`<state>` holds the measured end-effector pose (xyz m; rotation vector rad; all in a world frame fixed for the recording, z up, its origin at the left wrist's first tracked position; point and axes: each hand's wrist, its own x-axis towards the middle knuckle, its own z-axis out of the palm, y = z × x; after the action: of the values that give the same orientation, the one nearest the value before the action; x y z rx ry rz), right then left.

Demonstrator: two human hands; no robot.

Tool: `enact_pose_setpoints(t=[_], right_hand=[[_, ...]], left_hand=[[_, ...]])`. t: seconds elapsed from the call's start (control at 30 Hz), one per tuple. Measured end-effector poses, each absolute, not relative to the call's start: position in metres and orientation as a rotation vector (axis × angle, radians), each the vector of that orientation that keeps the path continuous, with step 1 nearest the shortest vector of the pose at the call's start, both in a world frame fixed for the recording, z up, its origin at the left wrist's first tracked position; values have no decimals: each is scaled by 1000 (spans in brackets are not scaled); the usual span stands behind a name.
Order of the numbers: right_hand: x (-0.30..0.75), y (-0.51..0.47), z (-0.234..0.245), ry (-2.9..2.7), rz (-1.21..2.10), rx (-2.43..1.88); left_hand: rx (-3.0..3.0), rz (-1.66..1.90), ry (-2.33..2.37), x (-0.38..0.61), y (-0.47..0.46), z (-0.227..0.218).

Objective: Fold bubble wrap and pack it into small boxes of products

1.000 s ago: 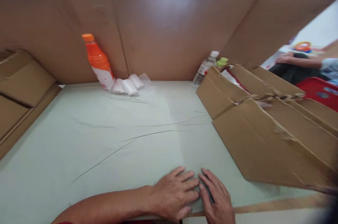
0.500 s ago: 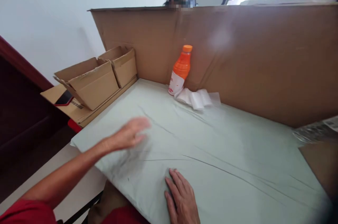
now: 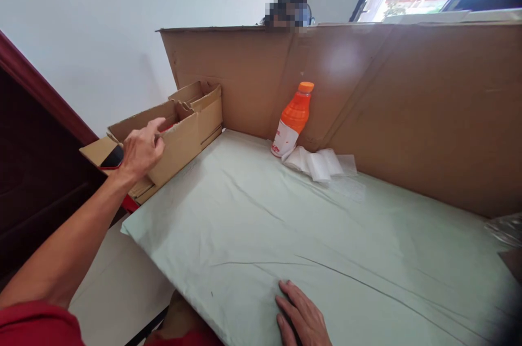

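Observation:
My left hand (image 3: 142,150) is at the rim of the nearer cardboard box (image 3: 175,142), its index finger stretched out over the opening and its thumb apart. No held thing shows in it. A bit of something red (image 3: 168,128) appears just inside the box by the fingertip; its kind cannot be made out. My right hand (image 3: 304,316) rests on the pale green cloth (image 3: 253,232) near the front edge, fingers extended and nothing in them.
An orange bottle (image 3: 294,120) leans against the tall cardboard panel (image 3: 240,74). Beside its base lie crumpled translucent plastic strips (image 3: 322,164). Behind the nearer box stands another cardboard box (image 3: 210,101). Clear plastic wrap (image 3: 508,229) is at the right edge. A person's head shows above the panel.
My left hand has moved left and forward from above the cloth to the box. My right hand stays on the cloth. The view has shifted slightly.

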<state>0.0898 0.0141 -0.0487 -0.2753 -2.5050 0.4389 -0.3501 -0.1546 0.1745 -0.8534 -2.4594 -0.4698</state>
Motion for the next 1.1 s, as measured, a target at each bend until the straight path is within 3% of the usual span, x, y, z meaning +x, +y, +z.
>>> enact_pose_setpoints(t=[0.23, 0.4, 0.53, 0.67, 0.83, 1.1], right_hand=[[87, 6, -44, -2432, 450, -305], [112, 1, -46, -2302, 537, -759], [132, -6, -47, -2219, 622, -949], [127, -21, -43, -2219, 701, -925], [114, -22, -35, -2279, 731, -828], [69, 66, -1, -2286, 980, -905]], left_hand=[[-1687, -724, -1860, -243, -148, 145], [-2193, -822, -1581, -176, -152, 144], [-1872, -1128, -1716, -175, -172, 123], [-1490, -1477, -2234, -201, -172, 63], [-1442, -1798, -2669, -208, -143, -3], [-1175, -2280, -2610, -202, -55, -8]])
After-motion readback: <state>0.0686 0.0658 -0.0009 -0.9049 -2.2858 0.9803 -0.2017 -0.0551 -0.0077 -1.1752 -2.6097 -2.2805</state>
